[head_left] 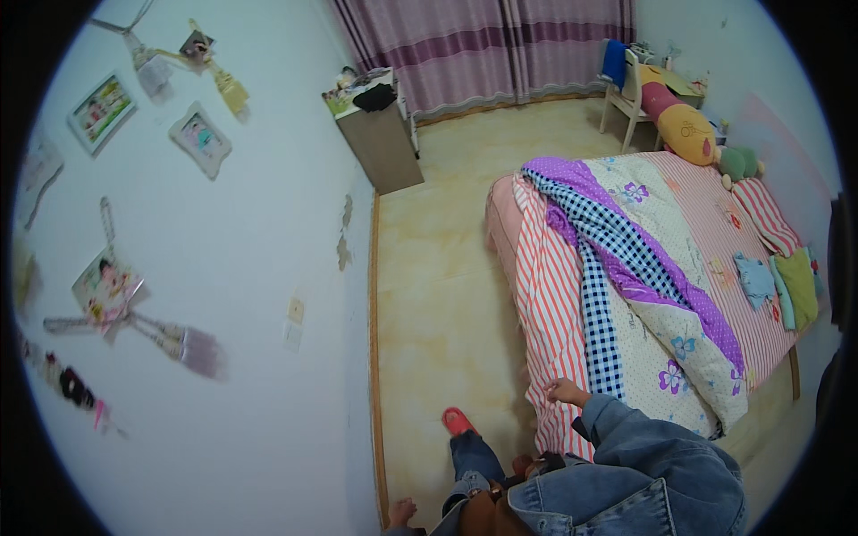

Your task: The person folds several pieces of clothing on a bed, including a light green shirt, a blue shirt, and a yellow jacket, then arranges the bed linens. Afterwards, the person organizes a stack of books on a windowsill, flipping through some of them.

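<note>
My right hand [567, 392] is held out over the near left side of the bed, its fingers loosely bent and apart, with nothing in them. Beneath it lies the red-and-white striped sheet [559, 308]; whether the hand touches it I cannot tell. Beside the sheet is a rumpled quilt [639, 344], white with flowers, purple and blue-checked along its folds. My left hand [403, 512] shows small at the lower edge near the wall, its fingers loosely apart and holding nothing visible.
Framed pictures and tassels hang on the left wall [268, 232]. A grey cabinet [380, 147] stands against it farther on. Pale floor [447, 313] runs between wall and bed. Beyond the bed are a chair [628, 98], a long plush toy [684, 129] and purple curtains [465, 54].
</note>
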The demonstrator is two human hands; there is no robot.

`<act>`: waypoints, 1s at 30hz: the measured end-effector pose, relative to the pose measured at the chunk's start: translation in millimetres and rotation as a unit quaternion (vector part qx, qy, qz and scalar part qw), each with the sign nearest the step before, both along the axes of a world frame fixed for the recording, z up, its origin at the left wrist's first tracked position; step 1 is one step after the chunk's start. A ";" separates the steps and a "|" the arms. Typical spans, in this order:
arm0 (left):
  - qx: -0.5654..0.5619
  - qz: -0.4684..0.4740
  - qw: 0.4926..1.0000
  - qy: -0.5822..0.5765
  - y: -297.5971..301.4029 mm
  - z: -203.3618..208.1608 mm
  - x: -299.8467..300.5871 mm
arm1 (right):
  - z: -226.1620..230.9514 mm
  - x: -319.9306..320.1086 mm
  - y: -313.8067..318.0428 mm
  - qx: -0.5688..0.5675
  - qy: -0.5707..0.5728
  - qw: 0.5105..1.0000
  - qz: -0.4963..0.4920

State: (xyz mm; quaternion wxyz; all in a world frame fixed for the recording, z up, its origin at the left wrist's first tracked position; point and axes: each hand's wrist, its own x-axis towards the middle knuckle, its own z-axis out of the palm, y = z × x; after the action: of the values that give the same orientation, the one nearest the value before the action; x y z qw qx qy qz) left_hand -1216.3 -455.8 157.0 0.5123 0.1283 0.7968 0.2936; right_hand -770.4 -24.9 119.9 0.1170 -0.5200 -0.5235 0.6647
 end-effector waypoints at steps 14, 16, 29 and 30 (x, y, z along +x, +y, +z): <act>0.033 -0.217 0.973 0.073 595.1 2.0 -212.7 | 66.9 -37.8 96.8 -0.045 -0.117 0.950 -0.286; 0.103 -0.121 0.987 -0.001 676.6 2.9 -196.3 | 71.9 -48.2 110.2 -0.067 -0.101 0.932 -0.342; 0.075 -0.239 0.960 -0.122 1075.1 37.1 -8.6 | -2.3 -32.6 286.4 -0.194 -0.111 0.868 -0.444; 0.073 -0.243 0.960 -0.116 1099.2 34.9 -0.3 | 8.5 -34.4 315.7 -0.133 -0.081 0.881 -0.447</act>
State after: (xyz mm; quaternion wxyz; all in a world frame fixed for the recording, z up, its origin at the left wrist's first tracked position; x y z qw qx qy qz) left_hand -1216.5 643.4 191.8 0.6461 0.3198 0.6537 0.2303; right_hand -804.8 290.8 128.4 0.2888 -0.7613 -0.1498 0.5608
